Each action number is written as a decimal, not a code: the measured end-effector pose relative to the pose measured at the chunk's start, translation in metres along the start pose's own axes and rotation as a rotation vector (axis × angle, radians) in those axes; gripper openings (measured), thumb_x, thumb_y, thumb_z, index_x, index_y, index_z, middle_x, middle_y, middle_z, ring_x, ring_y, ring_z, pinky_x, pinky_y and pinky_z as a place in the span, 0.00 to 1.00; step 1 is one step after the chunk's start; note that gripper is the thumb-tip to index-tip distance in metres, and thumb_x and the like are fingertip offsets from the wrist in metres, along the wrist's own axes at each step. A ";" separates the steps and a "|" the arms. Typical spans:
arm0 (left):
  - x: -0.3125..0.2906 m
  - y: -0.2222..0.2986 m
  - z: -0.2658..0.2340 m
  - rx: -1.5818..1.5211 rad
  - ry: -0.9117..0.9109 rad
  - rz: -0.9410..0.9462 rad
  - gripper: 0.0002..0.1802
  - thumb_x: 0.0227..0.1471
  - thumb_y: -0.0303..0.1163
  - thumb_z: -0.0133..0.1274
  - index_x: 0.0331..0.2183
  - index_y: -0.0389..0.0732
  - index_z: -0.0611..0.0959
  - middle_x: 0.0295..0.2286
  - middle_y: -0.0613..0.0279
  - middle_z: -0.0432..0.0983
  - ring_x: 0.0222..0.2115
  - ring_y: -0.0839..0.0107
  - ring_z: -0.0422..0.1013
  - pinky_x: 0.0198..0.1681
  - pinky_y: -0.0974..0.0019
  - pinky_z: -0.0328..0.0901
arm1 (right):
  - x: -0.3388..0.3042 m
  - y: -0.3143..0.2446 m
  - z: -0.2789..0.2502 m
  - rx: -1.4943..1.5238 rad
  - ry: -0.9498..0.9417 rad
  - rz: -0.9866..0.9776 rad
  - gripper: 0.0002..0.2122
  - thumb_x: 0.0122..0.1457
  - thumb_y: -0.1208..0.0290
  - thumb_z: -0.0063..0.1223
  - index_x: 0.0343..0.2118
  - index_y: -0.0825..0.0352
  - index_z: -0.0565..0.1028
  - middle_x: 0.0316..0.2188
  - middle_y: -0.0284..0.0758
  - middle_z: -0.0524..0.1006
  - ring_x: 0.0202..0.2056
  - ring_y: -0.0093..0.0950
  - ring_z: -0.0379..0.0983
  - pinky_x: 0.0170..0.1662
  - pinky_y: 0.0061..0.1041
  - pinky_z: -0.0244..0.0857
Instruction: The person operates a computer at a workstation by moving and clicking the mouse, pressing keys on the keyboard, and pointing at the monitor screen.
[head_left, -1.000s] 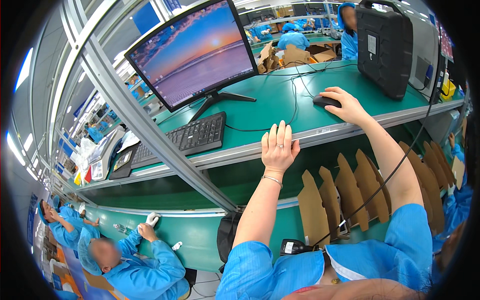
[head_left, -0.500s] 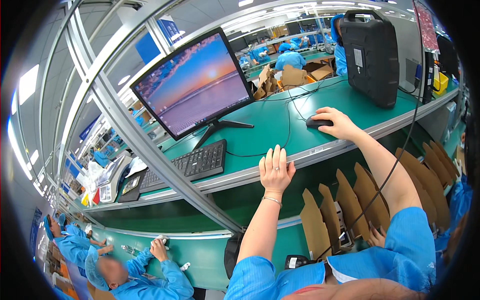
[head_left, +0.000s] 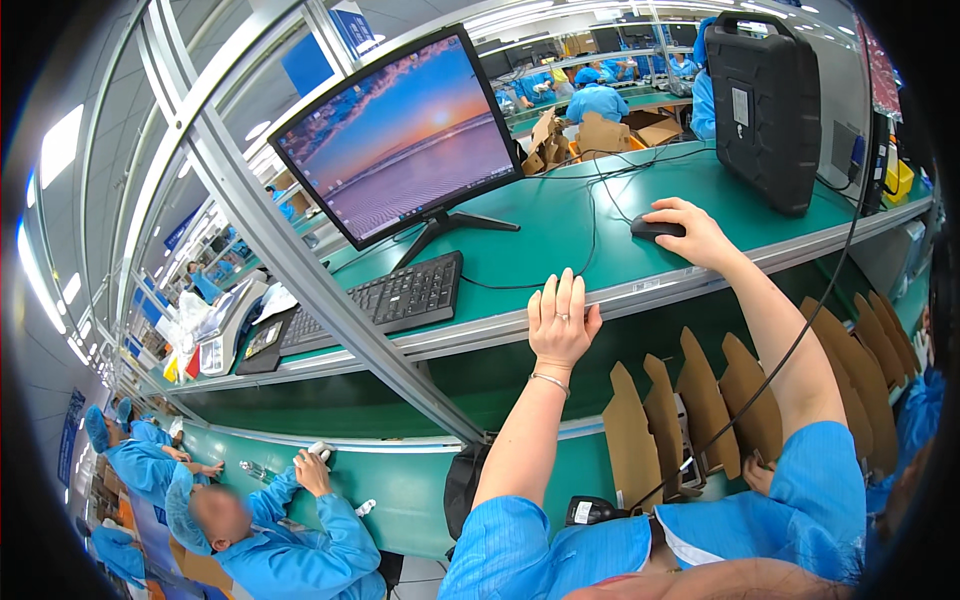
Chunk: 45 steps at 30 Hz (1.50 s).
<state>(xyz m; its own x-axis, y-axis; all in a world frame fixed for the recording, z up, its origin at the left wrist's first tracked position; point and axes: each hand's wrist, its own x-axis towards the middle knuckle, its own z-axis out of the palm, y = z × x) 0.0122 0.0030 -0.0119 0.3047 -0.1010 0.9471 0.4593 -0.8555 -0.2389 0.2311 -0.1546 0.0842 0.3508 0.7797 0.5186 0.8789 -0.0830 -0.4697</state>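
Observation:
My right hand [head_left: 698, 238] is wrapped over a black computer mouse [head_left: 650, 229] on the green shelf top [head_left: 560, 238]. Fingers stretched out, my left hand [head_left: 562, 325] rests on the shelf's metal front edge and holds nothing. A ring and a thin bracelet are on that arm. To the left of it lies a black keyboard [head_left: 410, 293]. Behind the keyboard a black monitor [head_left: 400, 135] shows a sunset beach desktop picture. A large black hard plastic case [head_left: 762, 120] stands upright beyond the mouse at the right.
An aluminium post [head_left: 290, 280] slants across the left. Below the shelf, several open cardboard boxes [head_left: 700, 390] stand in a row beside a handheld black device [head_left: 590, 512]. A black cable [head_left: 800, 335] hangs at the right. A co-worker in blue [head_left: 290, 550] sits lower left.
The whole view has shifted slightly, so the shelf things appear a little farther right. Both hands keep their places on the mouse and the shelf edge. The monitor picture looks the same.

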 end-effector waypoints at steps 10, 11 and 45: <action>0.001 0.004 -0.001 -0.012 0.009 -0.013 0.20 0.55 0.43 0.49 0.45 0.42 0.79 0.48 0.60 0.75 0.49 0.60 0.70 0.52 0.54 0.61 | -0.002 -0.002 -0.003 -0.017 -0.011 -0.016 0.17 0.52 0.73 0.57 0.47 0.61 0.78 0.54 0.38 0.70 0.55 0.38 0.67 0.58 0.33 0.61; 0.001 0.004 -0.001 -0.015 0.011 -0.012 0.20 0.55 0.43 0.50 0.45 0.42 0.79 0.48 0.60 0.75 0.49 0.60 0.70 0.52 0.54 0.61 | -0.003 -0.003 -0.003 -0.028 -0.004 0.000 0.18 0.52 0.73 0.57 0.48 0.60 0.78 0.54 0.37 0.70 0.56 0.38 0.67 0.58 0.33 0.61; -0.002 0.006 0.005 -0.056 0.056 -0.070 0.18 0.57 0.42 0.46 0.43 0.44 0.81 0.44 0.62 0.78 0.45 0.63 0.73 0.51 0.57 0.62 | 0.002 -0.003 -0.003 -0.075 -0.104 -0.078 0.19 0.57 0.72 0.55 0.54 0.60 0.74 0.58 0.38 0.67 0.57 0.36 0.65 0.60 0.31 0.60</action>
<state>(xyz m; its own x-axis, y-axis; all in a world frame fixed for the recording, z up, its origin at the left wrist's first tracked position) 0.0186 0.0002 -0.0161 0.2258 -0.0672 0.9718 0.4296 -0.8885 -0.1613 0.2299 -0.1546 0.0884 0.2488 0.8455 0.4725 0.9250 -0.0628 -0.3747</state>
